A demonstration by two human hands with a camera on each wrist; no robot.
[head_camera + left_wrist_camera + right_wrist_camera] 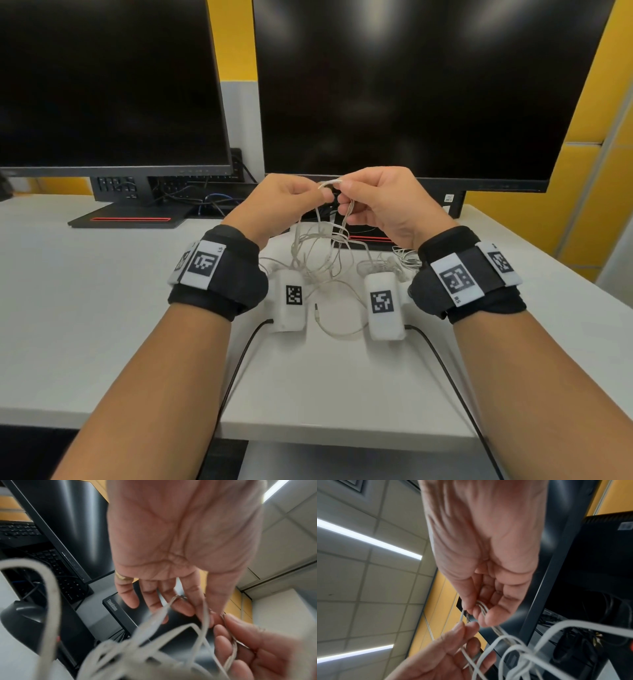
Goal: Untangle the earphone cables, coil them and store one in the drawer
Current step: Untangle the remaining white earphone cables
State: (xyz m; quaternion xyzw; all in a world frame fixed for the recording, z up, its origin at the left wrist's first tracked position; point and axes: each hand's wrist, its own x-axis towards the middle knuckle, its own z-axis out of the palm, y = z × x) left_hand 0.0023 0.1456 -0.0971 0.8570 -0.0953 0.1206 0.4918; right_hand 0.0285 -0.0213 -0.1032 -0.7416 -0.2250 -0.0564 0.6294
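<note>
Both hands (337, 202) pinch tangled earphone cables (322, 253) above desk (102, 308).

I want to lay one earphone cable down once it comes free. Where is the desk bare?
Bare desk lies left of the left hand, in front of the left monitor's stand, and also right of the right hand. The middle is crowded: the tangled cables hang between both hands, with a second bundle by the right wrist.

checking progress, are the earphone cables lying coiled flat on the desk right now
No, both the left hand and right hand pinch the tangled earphone cables above the desk.
</note>
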